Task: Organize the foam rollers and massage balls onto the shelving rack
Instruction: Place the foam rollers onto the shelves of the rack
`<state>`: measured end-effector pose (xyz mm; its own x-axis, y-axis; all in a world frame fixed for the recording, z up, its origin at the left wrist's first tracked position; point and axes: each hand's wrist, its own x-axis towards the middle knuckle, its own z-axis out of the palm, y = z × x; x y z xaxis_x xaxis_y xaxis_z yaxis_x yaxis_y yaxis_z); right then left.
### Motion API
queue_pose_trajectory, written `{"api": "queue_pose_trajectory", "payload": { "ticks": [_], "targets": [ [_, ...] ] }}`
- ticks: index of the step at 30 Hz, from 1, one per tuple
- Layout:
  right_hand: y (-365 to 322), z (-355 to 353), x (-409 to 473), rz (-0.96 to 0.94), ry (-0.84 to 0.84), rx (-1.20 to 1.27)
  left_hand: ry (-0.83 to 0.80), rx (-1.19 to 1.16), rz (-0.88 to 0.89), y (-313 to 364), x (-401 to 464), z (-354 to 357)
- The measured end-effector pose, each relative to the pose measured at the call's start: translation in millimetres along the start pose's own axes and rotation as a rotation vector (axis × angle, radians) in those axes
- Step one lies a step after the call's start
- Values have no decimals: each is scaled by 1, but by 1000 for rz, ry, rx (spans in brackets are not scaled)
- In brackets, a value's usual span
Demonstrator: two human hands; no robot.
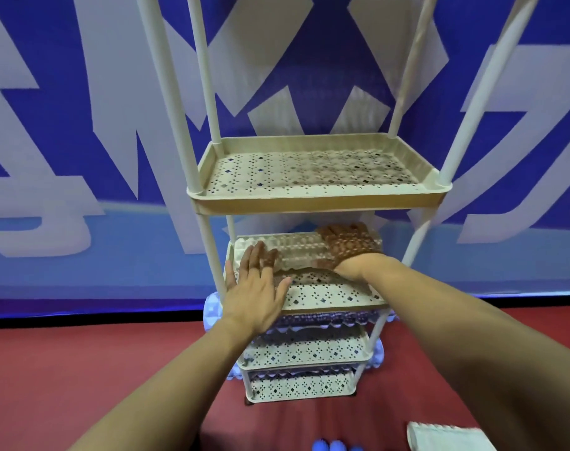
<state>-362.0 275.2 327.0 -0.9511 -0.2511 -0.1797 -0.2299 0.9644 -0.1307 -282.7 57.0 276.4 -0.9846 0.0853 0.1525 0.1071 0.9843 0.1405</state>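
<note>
Cream foam roller (296, 252) on second shelf (335, 296); left hand (256, 288) flat, fingers straight; right hand (348, 249) grip unclear.

Upper shelf (316, 203) overhangs; corner poles (208, 242) flank the opening.

My shelving rack (316, 203) looks like smooth cream plastic with perforated trays; the knobbly foam roller (296, 252) is matt; the floor (81, 369) is matt red.

We see a cream shelving rack (316, 203) against a blue-and-white banner (81, 125). A pale foam roller (296, 250) lies on the second shelf; left hand (256, 288) flat at its left end, right hand (348, 249) over its right end. Floor (98, 369) is red.
</note>
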Motion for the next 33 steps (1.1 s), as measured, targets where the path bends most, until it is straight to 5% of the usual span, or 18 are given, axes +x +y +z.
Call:
{"api": "queue_pose_trajectory", "payload": {
  "ticks": [10,14,20,24,33],
  "targets": [
    [0,12,-4,-39,229,-12,5,6,9,4,8,7],
    [-1,8,-38,8,97,-6,25,43,52,8,-5,2],
    [25,33,-103,-443,359,3,213,-90,322,38,-52,5],
    [61,59,-148,-465,389,7,130,-101,489,72,-82,28],
    [194,147,-227,-174,75,-48,-144,-110,616,174,-101,114]
  ]
}}
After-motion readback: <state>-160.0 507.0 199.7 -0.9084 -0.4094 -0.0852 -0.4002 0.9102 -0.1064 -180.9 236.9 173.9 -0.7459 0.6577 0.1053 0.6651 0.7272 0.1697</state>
